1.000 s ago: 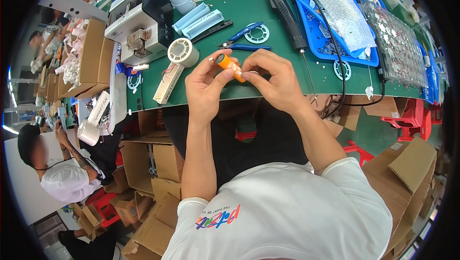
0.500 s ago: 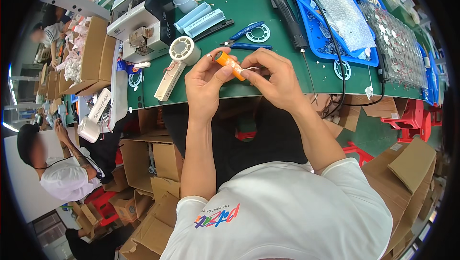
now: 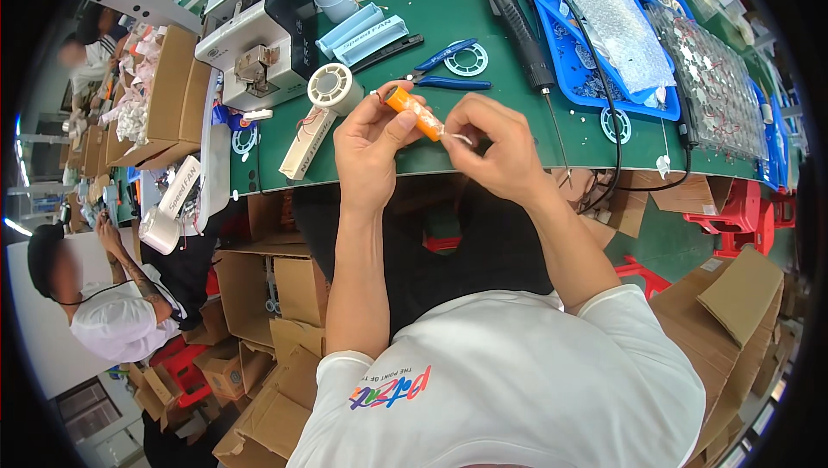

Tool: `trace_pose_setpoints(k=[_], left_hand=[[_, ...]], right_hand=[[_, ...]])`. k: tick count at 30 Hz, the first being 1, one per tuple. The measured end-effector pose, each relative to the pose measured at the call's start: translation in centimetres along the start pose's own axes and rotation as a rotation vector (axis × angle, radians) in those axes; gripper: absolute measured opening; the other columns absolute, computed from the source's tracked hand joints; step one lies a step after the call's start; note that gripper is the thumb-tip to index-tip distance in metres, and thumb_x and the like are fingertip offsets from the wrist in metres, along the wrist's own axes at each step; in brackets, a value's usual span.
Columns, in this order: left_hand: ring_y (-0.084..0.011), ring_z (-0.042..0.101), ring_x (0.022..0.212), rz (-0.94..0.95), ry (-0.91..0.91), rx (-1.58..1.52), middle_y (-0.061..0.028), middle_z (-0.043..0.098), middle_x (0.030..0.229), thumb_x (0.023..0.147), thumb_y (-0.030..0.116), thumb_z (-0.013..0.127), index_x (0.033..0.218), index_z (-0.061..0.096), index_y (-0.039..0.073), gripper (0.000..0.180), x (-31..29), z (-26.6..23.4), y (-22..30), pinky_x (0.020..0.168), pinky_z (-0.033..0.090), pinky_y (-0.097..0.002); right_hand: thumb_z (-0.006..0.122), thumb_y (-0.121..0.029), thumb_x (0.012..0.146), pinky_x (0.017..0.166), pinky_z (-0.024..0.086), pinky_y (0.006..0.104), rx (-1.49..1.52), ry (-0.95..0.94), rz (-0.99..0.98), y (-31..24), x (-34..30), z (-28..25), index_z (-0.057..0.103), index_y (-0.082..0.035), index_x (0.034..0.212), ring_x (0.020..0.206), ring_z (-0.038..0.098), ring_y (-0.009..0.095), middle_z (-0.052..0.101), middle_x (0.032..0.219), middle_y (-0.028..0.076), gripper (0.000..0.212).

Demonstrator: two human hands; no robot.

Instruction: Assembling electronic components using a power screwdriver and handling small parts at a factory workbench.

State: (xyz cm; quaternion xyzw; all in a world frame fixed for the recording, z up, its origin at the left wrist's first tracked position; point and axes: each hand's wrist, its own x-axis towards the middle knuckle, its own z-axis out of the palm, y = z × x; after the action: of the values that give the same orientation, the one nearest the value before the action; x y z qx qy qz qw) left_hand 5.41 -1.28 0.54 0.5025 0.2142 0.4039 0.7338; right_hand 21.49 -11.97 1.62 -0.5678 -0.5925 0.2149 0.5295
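An orange cylindrical battery (image 3: 423, 119) with white residue on its side is pinched between the thumb and fingers of my left hand (image 3: 369, 144). A thin red wire shows at its upper left end. At the lower right end, my right hand (image 3: 500, 147) has its thumb and forefinger closed on a thin white strip (image 3: 460, 136), which seems to run to the battery. Just left of my left hand lies a white handheld fan housing (image 3: 334, 89) with an open handle. Beyond my hands are blue-handled cutters (image 3: 457, 84) and a light-blue ring (image 3: 470, 59).
A black electric screwdriver (image 3: 520, 32) with a cable lies beyond my right hand. Blue trays (image 3: 562, 80) hold small parts and bubble wrap. A white-and-black machine (image 3: 259, 37) and light-blue fan shells (image 3: 366, 35) stand at far left. Cardboard boxes (image 3: 267, 295) sit below; a co-worker (image 3: 121, 313) is left.
My right hand has drawn slightly right and down from the battery, so more of its end and the white strip show. My left hand stays almost in place.
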Motion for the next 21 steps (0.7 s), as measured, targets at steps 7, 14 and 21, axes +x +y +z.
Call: trace_pose_setpoints(k=[7,14,21], left_hand=[[-0.0238,0.073,0.102,0.013,0.001,-0.001,-0.0191,0.071,0.119,0.101,0.002,0.068,0.137,0.060,-0.006,0.038,-0.07,-0.23,-0.05,0.085,0.065,-0.0287],[-0.0252,0.073,0.103,0.011,0.020,-0.035,-0.0196,0.070,0.119,0.101,0.001,0.066,0.137,0.059,-0.006,0.038,0.08,-0.39,-0.02,0.088,0.065,-0.0302],[-0.0258,0.073,0.104,0.013,0.002,0.009,-0.0195,0.070,0.119,0.101,0.000,0.066,0.137,0.059,-0.006,0.038,-0.08,-0.11,0.03,0.090,0.064,-0.0311]], right_hand=[[0.072,0.001,0.084,0.061,0.038,0.0250,0.104,0.151,0.019,0.08,0.31,0.61,0.066,-0.001,0.087,0.067,0.047,0.012,0.061,0.082,0.002,0.007],[0.074,0.000,0.083,0.061,0.038,0.0250,0.050,0.000,0.044,0.85,-0.44,-0.21,0.068,0.000,0.089,0.067,0.048,0.012,0.063,0.083,0.003,0.008],[0.073,0.002,0.082,0.061,0.039,0.0240,0.099,0.078,0.122,0.40,0.23,-0.08,0.068,0.000,0.088,0.067,0.048,0.011,0.062,0.081,0.003,0.008]])
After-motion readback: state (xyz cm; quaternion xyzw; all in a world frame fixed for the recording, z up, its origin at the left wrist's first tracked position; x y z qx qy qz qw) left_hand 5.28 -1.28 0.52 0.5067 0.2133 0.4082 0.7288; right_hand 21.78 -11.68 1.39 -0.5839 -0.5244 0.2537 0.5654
